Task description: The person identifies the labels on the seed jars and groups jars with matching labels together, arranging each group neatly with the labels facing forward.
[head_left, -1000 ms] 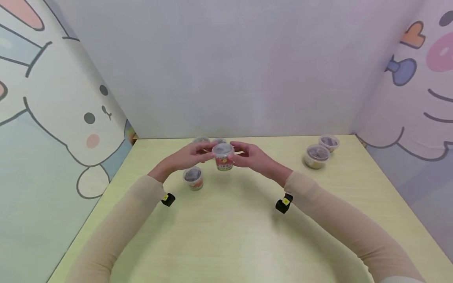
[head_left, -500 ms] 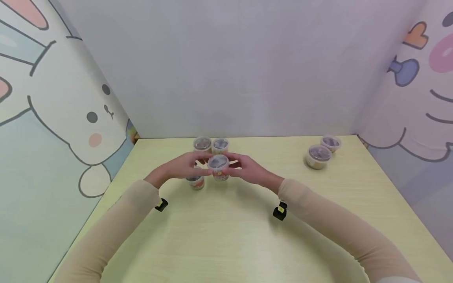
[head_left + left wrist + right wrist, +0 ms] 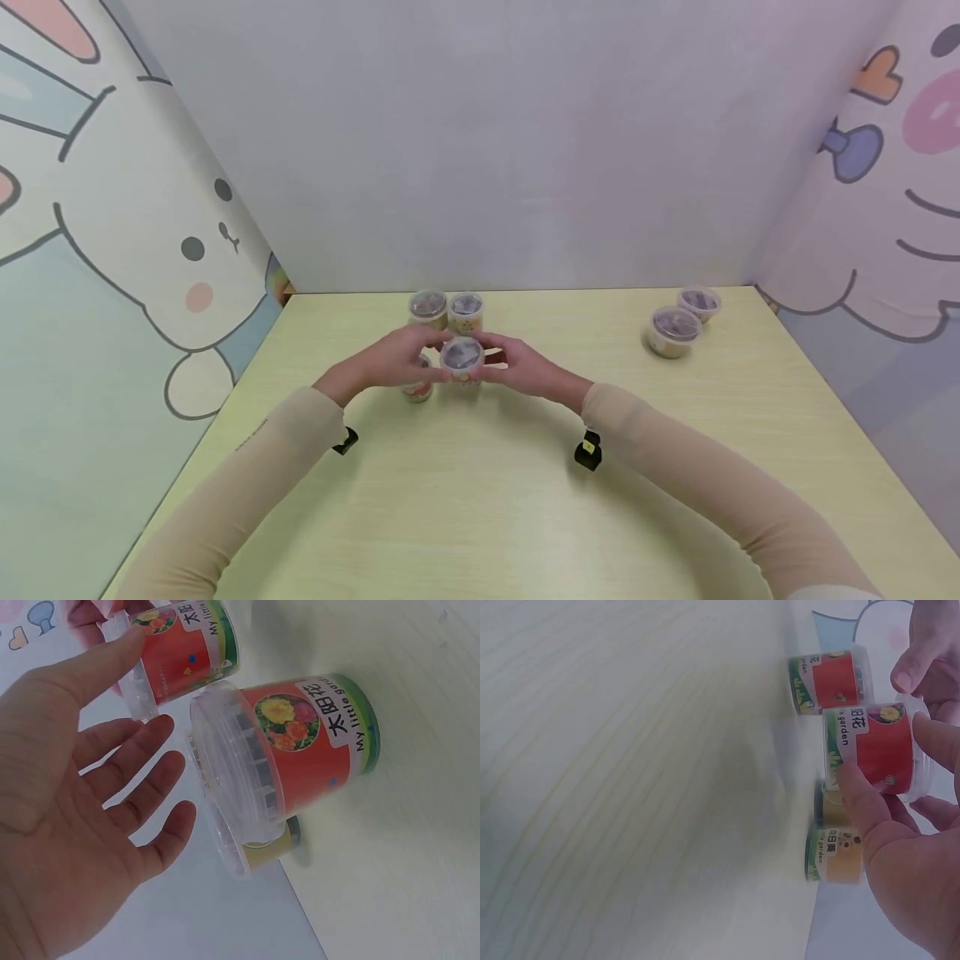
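Observation:
In the head view both hands are around a small lidded plastic cup (image 3: pixel 462 354) with a red flower label, just in front of a cluster of similar cups. The left hand (image 3: pixel 397 358) holds its left side; its thumb is against the cup in the left wrist view, other fingers loosely bent by the lid. The right hand (image 3: pixel 528 367) pinches the opposite side, thumb on the label (image 3: pixel 881 754) and a finger by the lid. Another red-labelled cup (image 3: pixel 300 746) stands beside the left hand, partly hidden in the head view. Whether the held cup touches the table I cannot tell.
Behind the hands stand two tan-labelled cups (image 3: pixel 428 308) (image 3: pixel 467 310) near the table's back edge. Two more lidded cups (image 3: pixel 673 332) (image 3: pixel 699 302) stand at the back right. A pale wall (image 3: pixel 510 150) closes off the far side of the wooden table (image 3: pixel 480 500).
Both hands have brought the held cup nearer the person and slightly left, to the front of the two back cups. Those back cups show more fully now; the movement has slowed.

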{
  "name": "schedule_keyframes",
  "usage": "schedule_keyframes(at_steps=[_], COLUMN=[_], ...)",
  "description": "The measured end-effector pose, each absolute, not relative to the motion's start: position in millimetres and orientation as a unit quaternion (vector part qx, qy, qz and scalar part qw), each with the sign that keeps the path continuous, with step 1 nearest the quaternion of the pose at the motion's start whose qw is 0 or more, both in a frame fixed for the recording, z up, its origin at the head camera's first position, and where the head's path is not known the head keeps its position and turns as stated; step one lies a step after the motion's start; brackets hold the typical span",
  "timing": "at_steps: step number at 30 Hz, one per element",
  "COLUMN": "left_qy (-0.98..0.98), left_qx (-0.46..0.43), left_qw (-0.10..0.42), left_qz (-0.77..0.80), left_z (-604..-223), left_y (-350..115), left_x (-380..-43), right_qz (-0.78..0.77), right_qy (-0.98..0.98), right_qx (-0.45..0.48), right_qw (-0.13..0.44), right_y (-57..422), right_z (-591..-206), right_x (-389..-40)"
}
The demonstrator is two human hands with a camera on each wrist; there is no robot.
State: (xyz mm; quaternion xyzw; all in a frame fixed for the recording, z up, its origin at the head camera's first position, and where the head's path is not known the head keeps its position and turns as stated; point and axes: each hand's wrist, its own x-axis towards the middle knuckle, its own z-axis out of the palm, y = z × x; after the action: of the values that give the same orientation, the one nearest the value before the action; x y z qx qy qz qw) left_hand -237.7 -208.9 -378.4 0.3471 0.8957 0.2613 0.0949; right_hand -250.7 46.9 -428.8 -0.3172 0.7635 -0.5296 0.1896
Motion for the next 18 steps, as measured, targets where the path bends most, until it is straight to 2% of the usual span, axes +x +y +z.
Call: schedule_keyframes(at_steps=[7,18], left_qy=[0.925,0.929], left_qx=[0.324,0.317], left_qw=[0.103,0.119], left_qz=[0.172,0.148], left_z=[-376.8,-376.6], left_y=[-204.9,-203.9], left_x=[-234.5,-235.3], right_qz=[-0.520,-0.524], right_qy=[0.771,0.765], right_qx=[-0.309,-0.305], right_qw=[0.200,0.215], right_y=[46.0,43.2], right_z=[-436.0,-439.8], right_x=[-250.0,-249.4])
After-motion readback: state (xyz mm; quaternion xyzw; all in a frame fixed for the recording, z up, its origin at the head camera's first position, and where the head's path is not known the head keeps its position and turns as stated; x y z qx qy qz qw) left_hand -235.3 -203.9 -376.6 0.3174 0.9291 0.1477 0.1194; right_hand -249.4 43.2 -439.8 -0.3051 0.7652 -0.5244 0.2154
